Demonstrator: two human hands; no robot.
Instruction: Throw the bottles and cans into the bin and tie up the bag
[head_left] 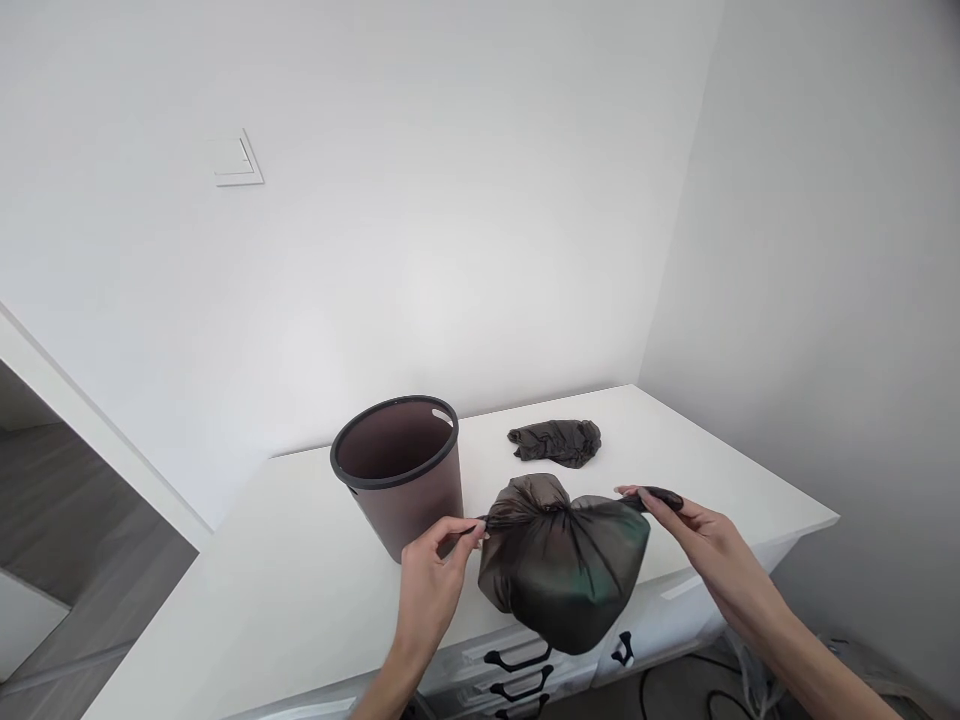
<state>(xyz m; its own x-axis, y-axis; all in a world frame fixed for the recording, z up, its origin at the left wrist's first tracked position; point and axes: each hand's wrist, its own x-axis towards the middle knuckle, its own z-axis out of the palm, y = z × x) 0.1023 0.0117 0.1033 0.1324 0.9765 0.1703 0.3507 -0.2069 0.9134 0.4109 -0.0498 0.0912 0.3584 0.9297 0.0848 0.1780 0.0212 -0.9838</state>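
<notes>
A filled black garbage bag (570, 580), slightly see-through and gathered at its top, hangs between my hands at the front edge of the white tabletop. My left hand (436, 565) pinches one twisted end of it on the left. On the other side, the opposite end is held between the thumb and fingers of my right hand (686, 525). Something greenish shows faintly through the plastic; what it is I cannot tell. Just behind my left hand stands a brown trash can (409, 500) with a dark rim, its visible inside bare of any liner.
A crumpled dark plastic bag (559, 442) lies on the white cabinet top (285, 560) near the wall. Black drawer handles (519, 658) line the cabinet front below. A light switch (236, 160) is on the wall. Cables (712, 690) lie on the floor at lower right.
</notes>
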